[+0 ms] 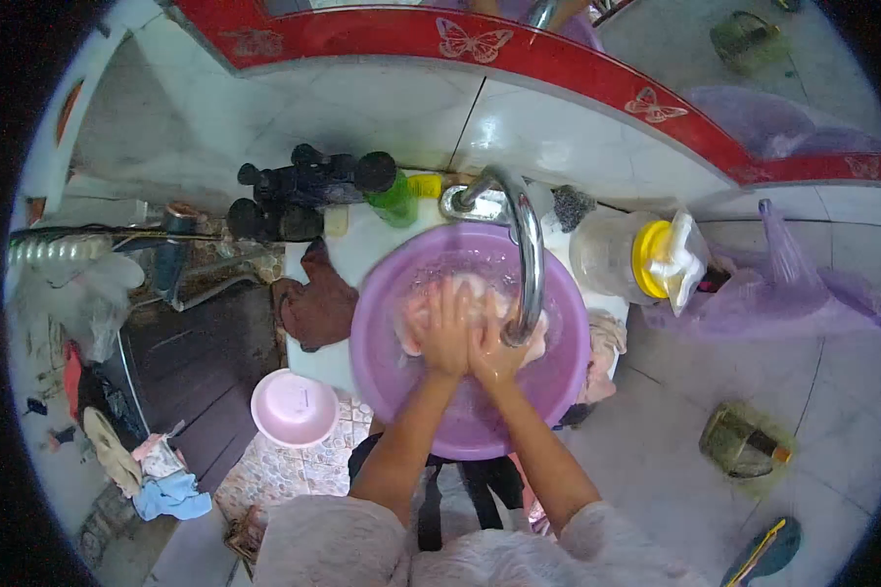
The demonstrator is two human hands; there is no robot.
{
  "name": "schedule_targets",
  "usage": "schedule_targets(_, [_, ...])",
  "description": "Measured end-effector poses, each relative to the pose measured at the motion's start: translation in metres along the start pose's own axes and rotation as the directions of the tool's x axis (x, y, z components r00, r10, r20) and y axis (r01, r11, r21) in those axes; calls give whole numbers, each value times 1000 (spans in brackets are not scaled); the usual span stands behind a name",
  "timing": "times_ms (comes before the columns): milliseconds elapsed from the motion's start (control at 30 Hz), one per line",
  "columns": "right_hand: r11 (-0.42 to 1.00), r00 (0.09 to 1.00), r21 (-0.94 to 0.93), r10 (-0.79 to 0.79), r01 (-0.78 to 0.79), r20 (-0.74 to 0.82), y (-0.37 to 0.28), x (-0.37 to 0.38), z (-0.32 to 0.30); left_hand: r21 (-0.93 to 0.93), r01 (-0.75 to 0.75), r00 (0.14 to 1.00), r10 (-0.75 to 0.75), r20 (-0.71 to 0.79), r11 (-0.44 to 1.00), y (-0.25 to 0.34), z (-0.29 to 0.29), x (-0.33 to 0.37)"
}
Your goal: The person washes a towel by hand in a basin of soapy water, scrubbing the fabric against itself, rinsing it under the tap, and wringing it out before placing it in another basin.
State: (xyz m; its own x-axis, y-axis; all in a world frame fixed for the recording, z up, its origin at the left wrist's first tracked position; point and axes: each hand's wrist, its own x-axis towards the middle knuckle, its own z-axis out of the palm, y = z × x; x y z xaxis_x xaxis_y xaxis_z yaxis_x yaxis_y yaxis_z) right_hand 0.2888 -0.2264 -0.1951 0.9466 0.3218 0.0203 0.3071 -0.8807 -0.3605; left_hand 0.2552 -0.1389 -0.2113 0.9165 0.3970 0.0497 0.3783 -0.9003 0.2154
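A large purple basin [370, 391] sits under the curved chrome faucet [530, 235], with water and some suds in it. Inside lies a wet pink-and-white cloth [411, 331], partly covered by my hands. My left hand [445, 338] rests flat on the cloth, its fingers stretched forward. Close beside it, my right hand [492, 354] also presses on the cloth near the faucet's mouth. The spout hides part of the right hand, but the fingers that show look extended. Both wrists nearly meet over the middle of the basin.
A brown cloth [313, 298] hangs at the counter's left. Behind the basin stand a green bottle [394, 201] and dark containers [294, 191]. A clear jar with a yellow rim [607, 256] is at right. A small pink basin [295, 409] sits lower left; a mirror's red frame [558, 64] spans the wall.
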Motion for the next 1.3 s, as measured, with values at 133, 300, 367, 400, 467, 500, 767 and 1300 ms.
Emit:
schedule_targets(133, [980,980,85,-170,179,-106,51,15,77,-260,11,999,-1,39,966,-7,11,31])
schedule_targets(300, [994,970,81,-89,72,225,38,38,43,-139,-44,886,103,453,989,-22,40,52])
schedule_targets(367, [994,968,83,-83,65,238,38,49,30,-291,56,921,63,384,955,-13,20,68])
schedule_targets(400, [995,966,76,-75,58,246,39,52,26,-266,-44,929,137,344,963,-16,45,60])
schedule_targets(467, [997,959,70,-38,19,281,28,61,17,-188,-226,923,272,273,956,-25,67,47])
schedule_targets(500, [998,950,50,8,-25,312,21,67,14,-186,-225,925,270,269,956,-25,67,44])
schedule_targets(767, [755,983,653,-77,-50,165,42,71,-13,-887,350,937,-102,335,300,12,-20,44])
schedule_targets(1300, [-491,745,582,-249,-648,619,5,-3,-78,-997,-45,990,-136,-35,-70,28,-65,-25])
